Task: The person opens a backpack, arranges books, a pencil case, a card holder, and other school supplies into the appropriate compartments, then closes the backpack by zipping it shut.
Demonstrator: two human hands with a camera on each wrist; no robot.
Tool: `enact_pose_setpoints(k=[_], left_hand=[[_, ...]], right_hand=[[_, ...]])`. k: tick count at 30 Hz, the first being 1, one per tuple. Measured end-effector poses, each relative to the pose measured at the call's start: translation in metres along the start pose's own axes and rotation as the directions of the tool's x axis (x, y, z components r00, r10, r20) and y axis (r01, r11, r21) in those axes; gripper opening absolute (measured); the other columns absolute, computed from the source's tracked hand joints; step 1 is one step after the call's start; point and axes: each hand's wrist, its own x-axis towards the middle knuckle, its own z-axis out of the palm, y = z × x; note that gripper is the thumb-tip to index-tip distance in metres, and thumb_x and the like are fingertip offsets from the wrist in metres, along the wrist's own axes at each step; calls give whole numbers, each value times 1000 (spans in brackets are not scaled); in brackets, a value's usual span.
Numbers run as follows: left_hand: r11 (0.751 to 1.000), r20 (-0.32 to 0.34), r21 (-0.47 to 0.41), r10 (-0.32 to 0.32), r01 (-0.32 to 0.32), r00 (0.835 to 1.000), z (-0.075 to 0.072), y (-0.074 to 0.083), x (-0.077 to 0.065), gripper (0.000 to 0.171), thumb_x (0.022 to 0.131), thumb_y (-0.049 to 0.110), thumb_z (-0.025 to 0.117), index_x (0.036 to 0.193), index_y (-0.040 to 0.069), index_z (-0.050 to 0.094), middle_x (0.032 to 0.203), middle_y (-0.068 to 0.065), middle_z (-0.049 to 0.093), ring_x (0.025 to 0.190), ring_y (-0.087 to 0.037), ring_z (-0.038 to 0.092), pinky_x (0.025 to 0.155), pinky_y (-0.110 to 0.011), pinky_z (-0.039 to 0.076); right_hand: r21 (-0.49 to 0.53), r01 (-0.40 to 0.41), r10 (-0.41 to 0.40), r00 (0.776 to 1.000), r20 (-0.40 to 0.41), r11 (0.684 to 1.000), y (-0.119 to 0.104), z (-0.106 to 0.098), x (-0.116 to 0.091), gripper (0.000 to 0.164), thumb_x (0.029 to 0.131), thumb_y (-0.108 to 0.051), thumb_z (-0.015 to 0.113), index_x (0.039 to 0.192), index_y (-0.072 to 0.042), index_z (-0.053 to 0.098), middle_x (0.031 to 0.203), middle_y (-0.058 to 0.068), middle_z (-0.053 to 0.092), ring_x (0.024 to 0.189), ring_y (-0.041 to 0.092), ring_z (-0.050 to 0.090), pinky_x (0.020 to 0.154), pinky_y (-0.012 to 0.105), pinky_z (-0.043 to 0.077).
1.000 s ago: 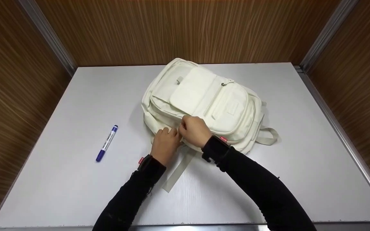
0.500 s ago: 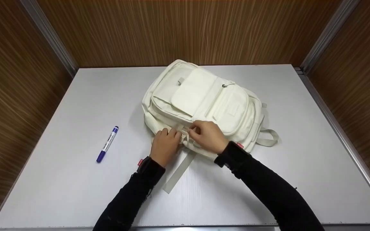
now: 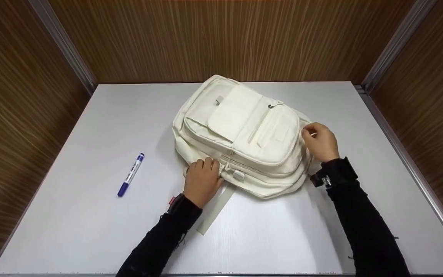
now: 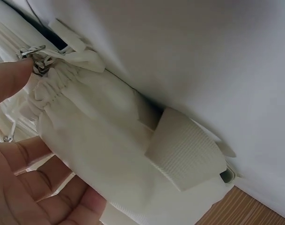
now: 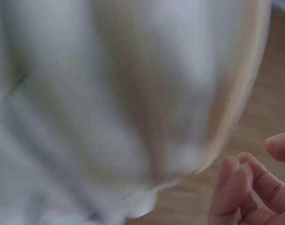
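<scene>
A cream backpack (image 3: pixel 240 111) lies on its back on the white table, its front pockets facing up. On its near side my left hand (image 3: pixel 203 181) grips the backpack by the gathered edge of a side pocket (image 4: pixel 95 122). In the left wrist view the thumb (image 4: pixel 11 77) lies against a metal ring, with the fingers under the pocket. My right hand (image 3: pixel 321 143) is at the backpack's right end, fingers bent. The right wrist view shows its thumb and fingertips apart with nothing between them. A zipper pull (image 3: pixel 228 161) hangs beside my left hand.
A blue-and-white marker (image 3: pixel 131 174) lies on the white table (image 3: pixel 71 215) to the left. A loose strap (image 3: pixel 215 211) trails from the backpack toward the front edge. Wood-grain panels (image 3: pixel 229 42) close off the back and both sides.
My right hand has left the zipper area beside my left hand and moved right to the backpack's right end. The left hand keeps its place and grip.
</scene>
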Motion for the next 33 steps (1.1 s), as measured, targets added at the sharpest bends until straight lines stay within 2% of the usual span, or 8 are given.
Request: enact_pose_setpoints(k=[4,7,10,17,21,24,29,33], left_hand=[[1000,24,-13,-4,5,1000,-2,3,-1,56,77,50,74,111,7,63,97,-6,64,84,-25,61,79,-37,50],[1000,50,-15,-4,5,999,-3,6,-1,59,80,53,70,114,6,62,99,-7,63,87,-26,62,83,-38,50],[1000,67,-17,-8,9,998,-1,7,-1,60,81,55,68,115,6,61,100,-8,64,88,-27,62,84,-38,50],[999,8,39,3,-3,1000,3,3,0,57,77,58,70,108,10,62,96,-5,62,84,-25,62,78,-36,51],[999,-3,50,10,-9,1000,4,-3,3,56,76,60,68,104,12,61,95,-4,63,82,-23,62,76,-35,51],[999,8,37,7,-7,1000,5,-8,5,54,76,59,67,103,13,60,95,-4,63,82,-23,62,78,-35,51],[1000,46,0,-16,16,999,6,-20,7,50,78,55,69,104,13,59,94,-4,62,87,-24,64,87,-38,51],[999,83,-28,-39,42,996,7,-30,7,49,80,51,69,107,11,58,97,-7,63,96,-27,64,94,-43,49]], right_hand=[[-42,-52,55,995,84,998,30,1,10,49,97,-27,50,135,4,51,133,34,47,121,47,50,102,55,39],[-46,-65,71,988,137,997,39,4,16,57,97,-29,50,143,5,42,145,36,37,135,50,36,113,57,28],[-49,-49,57,984,170,998,41,6,19,57,97,-25,50,143,7,40,147,36,35,140,49,31,117,56,24],[-85,-26,43,978,205,996,40,8,18,55,97,-24,47,141,9,43,147,37,35,139,50,31,116,57,24],[-85,-23,39,980,197,996,39,7,12,53,97,-25,48,138,8,47,143,34,42,135,48,39,113,57,29],[-88,-8,25,982,187,996,39,7,6,50,97,-27,50,135,6,52,139,32,48,130,46,46,110,57,34],[-126,4,18,984,176,992,37,8,-5,53,97,-34,52,133,6,55,134,33,53,126,47,49,106,58,36],[-169,2,27,986,166,986,32,11,-16,57,97,-40,53,131,6,57,122,33,57,109,45,56,95,57,42]])
